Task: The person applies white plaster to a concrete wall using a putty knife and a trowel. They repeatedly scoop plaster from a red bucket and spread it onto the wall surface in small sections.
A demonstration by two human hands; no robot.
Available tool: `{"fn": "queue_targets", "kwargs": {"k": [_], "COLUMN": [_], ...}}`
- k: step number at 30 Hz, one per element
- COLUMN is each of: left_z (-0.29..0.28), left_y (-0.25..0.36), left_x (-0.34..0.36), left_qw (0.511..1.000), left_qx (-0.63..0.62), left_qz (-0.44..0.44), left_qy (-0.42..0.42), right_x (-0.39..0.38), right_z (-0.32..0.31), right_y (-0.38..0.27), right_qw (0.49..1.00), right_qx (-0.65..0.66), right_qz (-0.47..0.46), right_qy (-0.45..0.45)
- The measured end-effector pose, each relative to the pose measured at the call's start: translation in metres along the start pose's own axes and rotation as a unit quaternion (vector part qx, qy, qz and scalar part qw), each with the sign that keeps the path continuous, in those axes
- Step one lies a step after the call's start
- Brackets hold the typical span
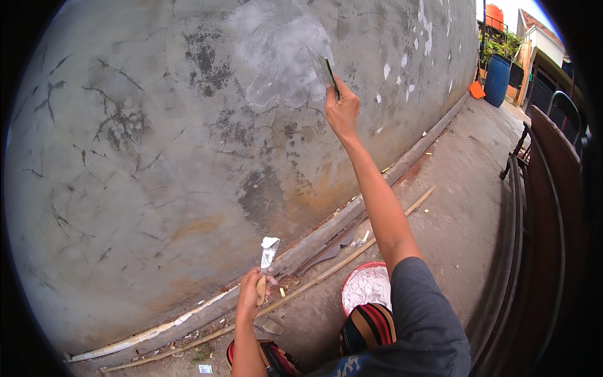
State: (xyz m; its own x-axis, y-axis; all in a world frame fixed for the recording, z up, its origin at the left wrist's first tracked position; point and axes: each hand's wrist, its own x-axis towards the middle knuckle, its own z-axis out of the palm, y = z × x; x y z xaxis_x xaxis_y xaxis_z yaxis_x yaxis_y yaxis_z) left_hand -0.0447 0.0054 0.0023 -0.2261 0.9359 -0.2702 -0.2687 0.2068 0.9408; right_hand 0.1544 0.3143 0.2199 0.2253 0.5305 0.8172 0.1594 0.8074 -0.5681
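1. The left hand (252, 290), at 7 o'clock from the middle of the view, has its fingers wrapped around a small putty knife with a light wooden handle and a shiny metal blade (267, 259).
2. This knife is long and thin. It stands nearly straight, its blade pointing to 12 o'clock, leaning a bit to 1. A blob of thick white paste (270, 242) sits on its tip.
3. The right hand (342, 112), at 1 o'clock, grips a flat, thin scraper with a dark edge (328, 73). The dark edge runs from 5 to 11 o'clock.
4. The scraper seems to touch the cracked grey wall (169, 201) at a big smooth white patch (273, 53), but the blade looks blurry there.
5. A round tub with a red rim (343, 295), holding white paste, sits at 5 o'clock.
6. The dark grey shirt (427, 320) has blue letters, partly folded. A small white-and-blue paper (205, 369) at 7 o'clock has print too tiny to read.
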Motion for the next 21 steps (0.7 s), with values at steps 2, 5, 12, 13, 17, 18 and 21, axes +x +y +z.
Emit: {"fn": "queue_targets", "kwargs": {"k": [2, 5, 12, 13, 17, 18, 21], "left_z": [0.001, -0.006, -0.012, -0.011, -0.013, -0.014, -0.013], "left_y": [0.000, 0.002, -0.004, -0.003, -0.004, -0.004, -0.003], "left_x": [0.001, -0.002, 0.000, 0.002, 0.003, 0.002, 0.001], "left_qw": [1.000, 1.000, 1.000, 1.000, 1.000, 1.000, 1.000], "left_qx": [0.003, 0.007, 0.008, 0.009, 0.006, 0.005, -0.002], "left_qz": [0.002, -0.003, -0.009, -0.006, -0.008, -0.004, 0.004], "left_qy": [-0.007, 0.014, 0.015, 0.011, -0.001, 0.002, 0.000], "right_x": [0.029, 0.021, -0.061, -0.053, 0.022, 0.041, 0.071], "right_z": [-0.008, 0.008, 0.028, 0.026, 0.017, 0.024, 0.052], "right_y": [0.048, 0.052, -0.001, -0.007, -0.025, -0.023, -0.022], "right_qw": [0.995, 0.993, 0.988, 0.984, 0.996, 0.992, 0.977], "right_qx": [-0.053, -0.102, 0.022, 0.025, -0.074, -0.057, -0.124], "right_qz": [-0.019, 0.002, -0.104, -0.157, -0.039, -0.068, -0.130], "right_qy": [0.083, 0.060, -0.112, -0.086, 0.028, 0.087, 0.116]}}
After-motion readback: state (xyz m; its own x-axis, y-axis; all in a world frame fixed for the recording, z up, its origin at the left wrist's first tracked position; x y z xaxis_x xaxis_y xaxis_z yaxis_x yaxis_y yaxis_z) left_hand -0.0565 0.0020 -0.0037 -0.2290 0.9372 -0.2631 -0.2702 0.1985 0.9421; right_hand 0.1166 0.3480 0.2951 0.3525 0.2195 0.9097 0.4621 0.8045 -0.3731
